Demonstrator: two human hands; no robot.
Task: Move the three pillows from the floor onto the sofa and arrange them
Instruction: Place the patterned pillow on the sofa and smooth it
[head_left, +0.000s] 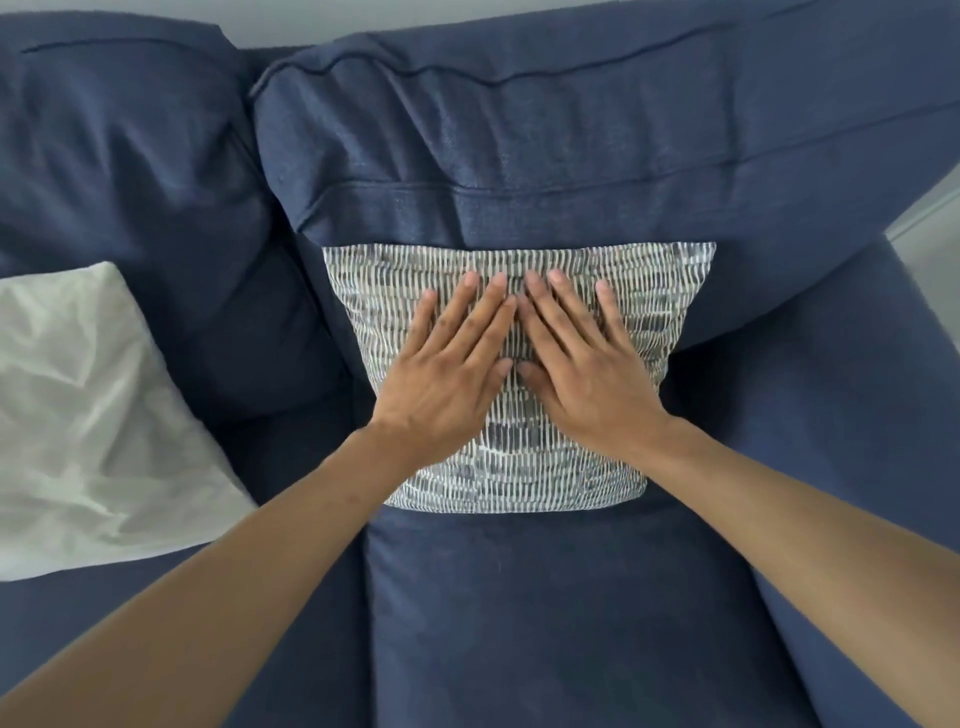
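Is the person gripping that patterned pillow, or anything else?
Nothing is gripped. The left hand and right hand lie flat, fingers open, on the front of the patterned pillow.

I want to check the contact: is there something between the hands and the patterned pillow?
Nothing visible. The left hand and the right hand lie flat, palms down, directly on the patterned pillow, which leans against the sofa back cushion.

No words, labels, brand marks or numbers can be read anywhere here. The patterned pillow (519, 374) under both hands carries only rows of short woven dashes, no lettering. The white pillow (88, 415) off to the left of the hands is plain.
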